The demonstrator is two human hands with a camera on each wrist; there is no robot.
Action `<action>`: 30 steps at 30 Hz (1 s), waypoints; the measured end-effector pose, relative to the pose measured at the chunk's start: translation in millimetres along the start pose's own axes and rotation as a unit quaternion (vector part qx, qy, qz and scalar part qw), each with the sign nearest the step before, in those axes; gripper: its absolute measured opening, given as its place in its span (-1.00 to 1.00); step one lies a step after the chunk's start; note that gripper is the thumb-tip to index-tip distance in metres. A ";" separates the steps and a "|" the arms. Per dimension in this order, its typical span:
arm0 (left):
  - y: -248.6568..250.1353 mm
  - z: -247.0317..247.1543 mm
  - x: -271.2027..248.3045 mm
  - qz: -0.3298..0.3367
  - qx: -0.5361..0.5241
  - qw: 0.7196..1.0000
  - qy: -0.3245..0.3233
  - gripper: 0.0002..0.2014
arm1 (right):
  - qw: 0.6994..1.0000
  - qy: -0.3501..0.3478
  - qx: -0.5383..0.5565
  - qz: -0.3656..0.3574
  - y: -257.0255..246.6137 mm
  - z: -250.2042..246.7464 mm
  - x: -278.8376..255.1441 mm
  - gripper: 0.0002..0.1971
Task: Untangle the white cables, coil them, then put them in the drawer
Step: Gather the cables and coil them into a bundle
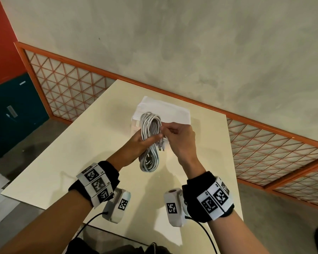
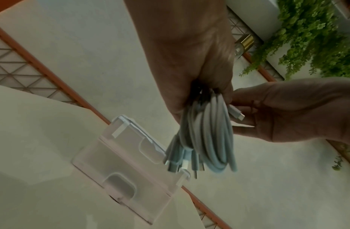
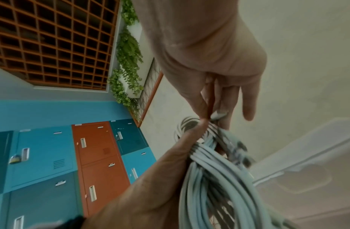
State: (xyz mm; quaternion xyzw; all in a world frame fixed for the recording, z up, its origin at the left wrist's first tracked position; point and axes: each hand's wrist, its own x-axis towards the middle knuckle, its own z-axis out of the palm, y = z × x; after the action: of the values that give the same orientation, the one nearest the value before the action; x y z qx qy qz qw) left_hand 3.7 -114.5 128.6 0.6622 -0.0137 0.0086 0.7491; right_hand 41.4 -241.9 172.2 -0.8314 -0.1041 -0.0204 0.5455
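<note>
A coil of white cables (image 1: 148, 143) hangs above the table in front of the drawer box (image 1: 165, 110), a small white translucent unit. My left hand (image 1: 153, 139) grips the coil around its middle, with the thumb across the strands. Several plug ends (image 2: 182, 165) dangle from the bundle (image 2: 207, 136). My right hand (image 1: 165, 132) pinches one cable end (image 3: 219, 115) beside the left thumb (image 3: 166, 167), at the coil (image 3: 209, 178). The left wrist view shows that plug (image 2: 237, 113) lying against the right hand's fingers (image 2: 246, 105). Whether the drawer (image 2: 131, 167) is pulled out I cannot tell.
The cream table (image 1: 81, 153) ends close to my body, and its far edge meets an orange-framed lattice railing (image 1: 72, 85) and a grey wall. Blue and orange lockers (image 3: 95, 155) stand to the left. Black leads (image 1: 92, 219) trail from the wrist cameras.
</note>
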 end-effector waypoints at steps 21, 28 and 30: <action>0.6 -5.5 5.6 -0.077 -0.088 0.993 -0.022 -0.75 | 0.968 -0.149 0.172 0.104 6.4 -17.4 14.2 -0.85; 5.7 1.1 3.9 -0.068 -0.130 0.989 -0.034 -0.79 | 0.979 -0.156 0.086 0.095 17.8 -17.2 10.4 -0.59; 8.8 6.4 4.0 -0.066 -0.160 0.984 -0.053 -0.83 | 0.952 -0.246 0.120 0.137 21.0 -12.6 4.7 -0.35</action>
State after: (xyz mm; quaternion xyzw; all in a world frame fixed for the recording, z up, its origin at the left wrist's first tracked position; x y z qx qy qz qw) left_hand 7.3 -119.8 138.2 0.5331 -0.0105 -0.0784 0.8424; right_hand 51.1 -260.7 159.0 -0.7456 -0.1215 0.2725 0.5959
